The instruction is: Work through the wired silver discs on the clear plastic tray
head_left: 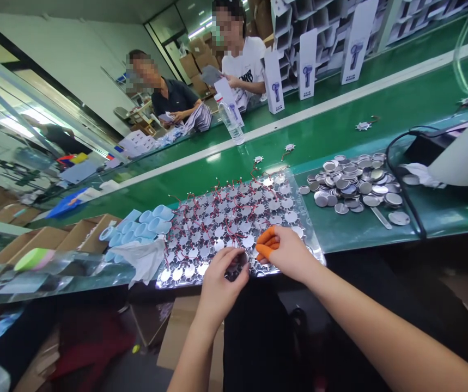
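My left hand [221,275] is closed, its thumb and fingers pinching the edges of a small round metal disc [242,259] above the tray's near edge. Just to the right, my right hand [285,250] wears orange finger covers, and its fingertips are drawn together; anything between them is hidden. Beneath both hands lies a shiny tray [313,239] covered with rows of silvery round, toothed parts [205,251]. Thin red wires [234,231] stick up from many of these parts.
Loose metal discs [342,182] are heaped at the right, beside a black cable [405,190]. Light blue rings [152,220] and a white cloth [146,258] lie left of the tray. A water bottle [230,121] stands beyond. Two people sit across the green bench [168,171] among printed boxes [307,71].
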